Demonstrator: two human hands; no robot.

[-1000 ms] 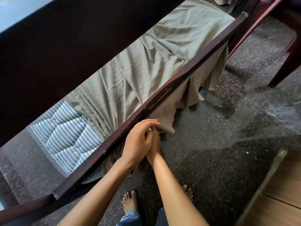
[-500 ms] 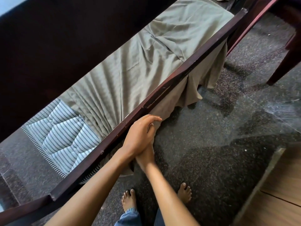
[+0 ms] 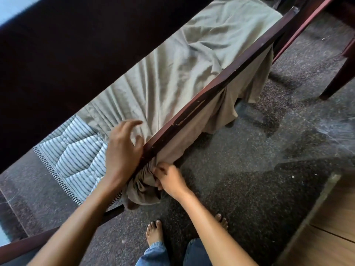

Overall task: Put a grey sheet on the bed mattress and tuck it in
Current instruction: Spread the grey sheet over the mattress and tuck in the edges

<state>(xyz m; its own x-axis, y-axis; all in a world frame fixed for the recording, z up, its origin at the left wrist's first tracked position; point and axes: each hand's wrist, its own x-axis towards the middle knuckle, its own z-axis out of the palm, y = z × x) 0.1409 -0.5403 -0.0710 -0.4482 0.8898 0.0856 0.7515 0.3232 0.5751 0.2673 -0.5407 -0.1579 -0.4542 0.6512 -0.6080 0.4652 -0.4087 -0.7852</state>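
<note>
One bunch of grey sheet (image 3: 172,77) gripped by right hand (image 3: 170,179); left hand (image 3: 123,150) slack-fingered beside rail (image 3: 213,93)

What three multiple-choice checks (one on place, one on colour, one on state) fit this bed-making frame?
1. Where is the person's right grip?
A) on a pillow
B) under the bed rail, holding bunched sheet
C) holding a phone

2. The bare mattress corner is:
A) plain red
B) blue-white striped
C) black

3. The sheet beyond the right grip is:
A) hanging loose outside the rail
B) fully tucked
C) folded in a pile

Answers:
1 B, fingers curl round gathered cloth below the rail.
2 B, stripes show beside the left grip.
3 A, it drapes down freely.
</note>
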